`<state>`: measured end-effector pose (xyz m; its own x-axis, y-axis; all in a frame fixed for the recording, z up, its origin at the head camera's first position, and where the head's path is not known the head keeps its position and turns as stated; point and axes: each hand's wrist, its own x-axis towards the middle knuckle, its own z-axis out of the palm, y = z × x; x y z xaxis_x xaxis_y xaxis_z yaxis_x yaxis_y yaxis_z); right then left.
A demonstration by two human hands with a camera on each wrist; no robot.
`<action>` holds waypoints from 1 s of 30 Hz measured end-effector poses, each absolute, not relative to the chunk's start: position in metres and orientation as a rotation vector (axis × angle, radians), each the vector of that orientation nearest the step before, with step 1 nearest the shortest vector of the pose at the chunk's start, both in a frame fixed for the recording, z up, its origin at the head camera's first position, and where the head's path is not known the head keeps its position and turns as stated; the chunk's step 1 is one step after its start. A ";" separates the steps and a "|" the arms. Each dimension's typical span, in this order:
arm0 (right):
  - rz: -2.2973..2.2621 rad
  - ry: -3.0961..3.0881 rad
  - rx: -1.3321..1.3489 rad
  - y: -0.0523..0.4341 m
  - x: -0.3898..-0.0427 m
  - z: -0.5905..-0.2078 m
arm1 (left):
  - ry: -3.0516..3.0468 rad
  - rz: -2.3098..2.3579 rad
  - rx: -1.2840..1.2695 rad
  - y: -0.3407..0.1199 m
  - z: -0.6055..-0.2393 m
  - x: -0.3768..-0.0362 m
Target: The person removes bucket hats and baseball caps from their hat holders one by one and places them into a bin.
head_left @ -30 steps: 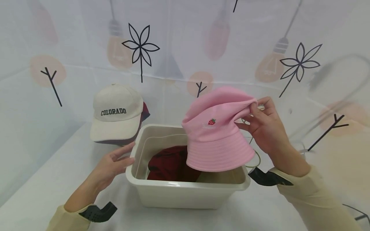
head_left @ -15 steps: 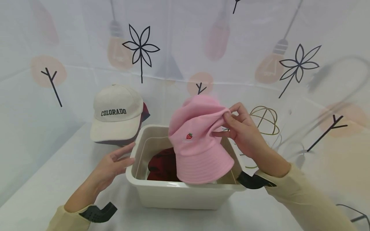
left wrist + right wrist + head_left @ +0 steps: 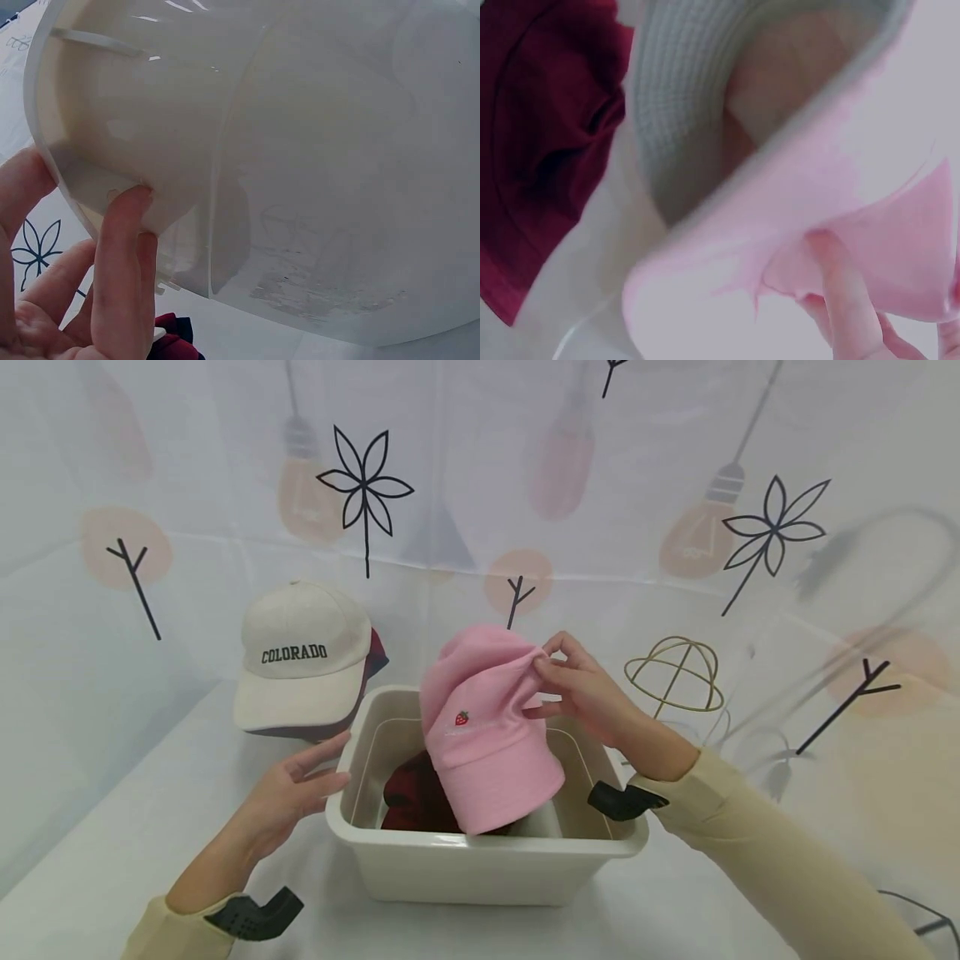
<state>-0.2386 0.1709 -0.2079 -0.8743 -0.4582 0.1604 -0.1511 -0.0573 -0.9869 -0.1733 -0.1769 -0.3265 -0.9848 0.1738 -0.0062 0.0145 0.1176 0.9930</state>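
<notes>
My right hand (image 3: 592, 693) pinches the crown of a pink bucket hat (image 3: 491, 752) with a small strawberry motif. The hat hangs upright over the off-white plastic bin (image 3: 480, 868), its brim reaching into the opening. In the right wrist view its pale lining (image 3: 686, 112) shows. A dark red cloth hat (image 3: 416, 793), partly covered by the pink one in the head view, lies in the bin. My left hand (image 3: 288, 789) rests with fairly straight fingers against the bin's left rim; in the left wrist view a fingertip (image 3: 135, 199) touches the wall below the rim.
A cream cap (image 3: 300, 652) lettered COLORADO stands behind the bin on the left, with a dark red and navy cap (image 3: 377, 652) partly hidden behind it. A gold wire hat stand (image 3: 678, 677) rises behind the bin on the right. A patterned white curtain (image 3: 450, 485) hangs behind.
My right hand has brought the pink hat left and lower, over the bin's middle, uncovering the wire stand. My left hand stays at the rim.
</notes>
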 end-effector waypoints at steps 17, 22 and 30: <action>-1.433 2.176 -0.586 0.130 -0.261 -0.243 | 2.250 2.007 0.196 -0.177 -0.325 -0.172; -1.308 2.198 -0.582 0.121 -0.268 -0.247 | 2.251 2.008 0.203 -0.177 -0.325 -0.172; -1.095 2.190 -0.554 0.102 -0.271 -0.265 | 2.256 2.018 0.206 -0.176 -0.327 -0.173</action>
